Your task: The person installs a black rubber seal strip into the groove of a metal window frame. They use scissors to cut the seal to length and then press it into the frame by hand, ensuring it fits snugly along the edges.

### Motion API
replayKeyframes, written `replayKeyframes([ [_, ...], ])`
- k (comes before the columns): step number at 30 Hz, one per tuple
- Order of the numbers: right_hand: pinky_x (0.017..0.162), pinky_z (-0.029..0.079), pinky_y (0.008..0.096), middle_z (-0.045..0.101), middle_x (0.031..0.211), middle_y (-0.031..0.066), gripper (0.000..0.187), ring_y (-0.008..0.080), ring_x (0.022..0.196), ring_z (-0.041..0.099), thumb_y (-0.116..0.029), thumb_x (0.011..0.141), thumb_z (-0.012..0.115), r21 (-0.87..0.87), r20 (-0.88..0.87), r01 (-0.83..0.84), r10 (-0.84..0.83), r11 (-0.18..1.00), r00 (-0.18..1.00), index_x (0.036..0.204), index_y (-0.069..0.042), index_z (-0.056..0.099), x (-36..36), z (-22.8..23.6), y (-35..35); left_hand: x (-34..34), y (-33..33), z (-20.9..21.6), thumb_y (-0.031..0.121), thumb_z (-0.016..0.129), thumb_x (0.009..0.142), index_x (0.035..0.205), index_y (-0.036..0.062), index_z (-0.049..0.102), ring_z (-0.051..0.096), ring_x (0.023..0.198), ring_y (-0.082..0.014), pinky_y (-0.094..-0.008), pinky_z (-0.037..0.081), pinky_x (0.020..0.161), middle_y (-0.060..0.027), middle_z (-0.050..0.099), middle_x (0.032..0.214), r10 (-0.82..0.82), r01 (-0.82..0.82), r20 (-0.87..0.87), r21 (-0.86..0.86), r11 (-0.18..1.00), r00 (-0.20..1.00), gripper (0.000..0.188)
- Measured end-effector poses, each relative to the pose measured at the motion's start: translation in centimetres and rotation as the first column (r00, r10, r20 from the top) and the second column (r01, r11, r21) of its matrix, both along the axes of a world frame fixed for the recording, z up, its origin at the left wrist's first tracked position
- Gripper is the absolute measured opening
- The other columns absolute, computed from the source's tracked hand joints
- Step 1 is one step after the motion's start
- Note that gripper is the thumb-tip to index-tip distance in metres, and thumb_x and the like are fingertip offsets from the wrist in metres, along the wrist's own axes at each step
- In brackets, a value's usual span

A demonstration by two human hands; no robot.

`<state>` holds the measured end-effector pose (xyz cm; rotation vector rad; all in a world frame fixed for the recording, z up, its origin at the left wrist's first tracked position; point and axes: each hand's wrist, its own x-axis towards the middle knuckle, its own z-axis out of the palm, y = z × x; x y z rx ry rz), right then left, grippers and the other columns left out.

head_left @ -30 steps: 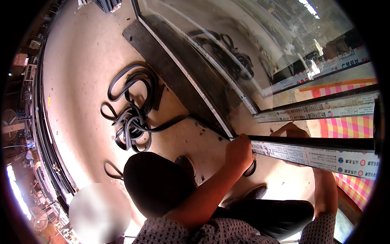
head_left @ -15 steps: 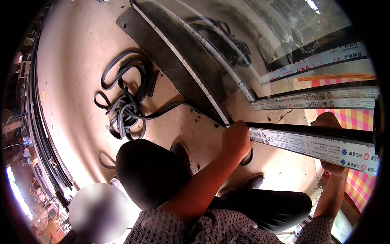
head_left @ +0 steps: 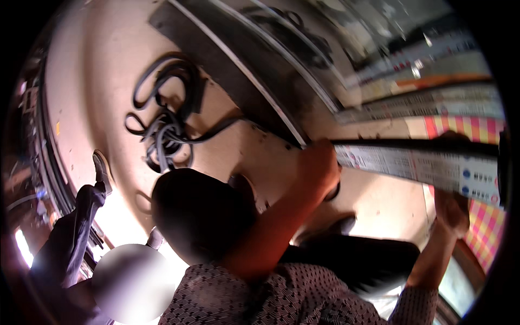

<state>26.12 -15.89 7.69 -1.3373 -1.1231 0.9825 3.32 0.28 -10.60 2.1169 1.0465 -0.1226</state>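
A glazed window frame (head_left: 411, 165), its metal bars wrapped in printed white protective film, slants across the right side. My left hand (head_left: 320, 165) is closed on the near corner, where two frame bars meet. My right hand (head_left: 452, 212) is wrapped round the same near bar farther right, fingertips over its far side and palm beneath it. From a tangled coil of black rubber strip (head_left: 168, 127) on the floor, one length runs toward the corner at my left hand. Whether that hand also pinches the strip is hidden.
A second film-covered bar (head_left: 422, 108) lies beyond the near one. Pink-and-yellow checked cloth (head_left: 482, 227) shows below the frame at right. A dark board (head_left: 189, 40) lies on the floor. At left, another person's leg (head_left: 78, 233) stands near long dark profiles (head_left: 54, 173).
Another person's leg and shoe have come into view at the left. The frame and both hands appear slightly higher in the picture, which is blurred by motion. Both hands keep their grip.
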Motion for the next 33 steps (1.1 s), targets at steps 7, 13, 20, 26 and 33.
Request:
replayKeyframes([
  [7, 0.099, 0.049, 0.0362, 0.062, 0.129, 0.0091, 0.057, 0.0216, 0.116, 0.058, -0.004, 0.082, 0.080, -0.324, 0.278, 0.184, -0.092, 0.928, 0.956, 0.135, -0.002, 0.058, 3.1, -9.6, -4.9, 0.1, 0.7, 4.9, 0.035, 0.088, 0.075, 0.094, -0.0006, 0.064, 0.074, 0.079, -0.0365, -0.0438, 0.059, 0.069, -0.0178, 0.073, 0.084, -0.046, 0.038, 0.100, 0.080, 0.996, 0.994, 0.048],
  [13, 0.103, 0.050, 0.0372, 0.064, 0.130, 0.0077, 0.062, 0.0233, 0.119, 0.060, -0.007, 0.080, 0.083, -0.604, 0.253, 0.233, -0.094, 0.762, 0.963, 0.138, -0.006, 0.058, -2.6, -15.8, 0.2, 0.1, 0.1, 9.4, 0.033, 0.085, 0.077, 0.097, -0.0007, 0.060, 0.070, 0.074, -0.0327, -0.0425, 0.057, 0.065, -0.0170, 0.066, 0.084, -0.143, 0.037, 0.391, 0.267, 0.963, 0.909, 0.047],
  [20, 0.101, 0.053, 0.0397, 0.068, 0.127, 0.0096, 0.057, 0.0253, 0.117, 0.064, -0.028, 0.084, 0.075, -0.836, 0.389, 0.184, 0.322, 0.517, 0.863, 0.136, -0.010, 0.061, -9.6, -24.4, -0.9, -0.8, -0.5, 14.3, 0.033, 0.078, 0.086, 0.139, -0.0150, 0.045, 0.066, 0.071, -0.0280, -0.0375, 0.055, 0.060, -0.0163, 0.063, 0.091, -0.222, 0.059, 0.603, 0.278, 0.959, 0.767, 0.078],
  [26, 0.099, 0.055, 0.0418, 0.071, 0.124, 0.0112, 0.059, 0.0270, 0.115, 0.068, -0.047, 0.087, 0.068, -0.888, 0.429, 0.285, 0.432, 0.360, 0.793, 0.135, -0.013, 0.064, -13.9, -29.4, -3.4, -1.9, -0.8, 14.4, 0.030, 0.074, 0.090, 0.140, -0.0110, 0.047, 0.066, 0.072, -0.0280, -0.0369, 0.054, 0.061, -0.0158, 0.064, 0.094, -0.161, 0.039, 0.629, 0.203, 0.978, 0.760, 0.070],
  [33, 0.096, 0.057, 0.0442, 0.075, 0.121, 0.0131, 0.068, 0.0290, 0.113, 0.072, -0.068, 0.090, 0.060, -0.872, 0.464, 0.314, 0.428, 0.377, 0.775, 0.134, -0.017, 0.067, -15.9, -34.7, -3.7, -4.8, 3.0, 18.0, 0.027, 0.073, 0.091, 0.116, -0.0015, 0.062, 0.066, 0.075, -0.0249, -0.0354, 0.053, 0.063, -0.0106, 0.064, 0.088, -0.324, 0.195, 0.475, 0.301, 0.933, 0.818, 0.040],
])
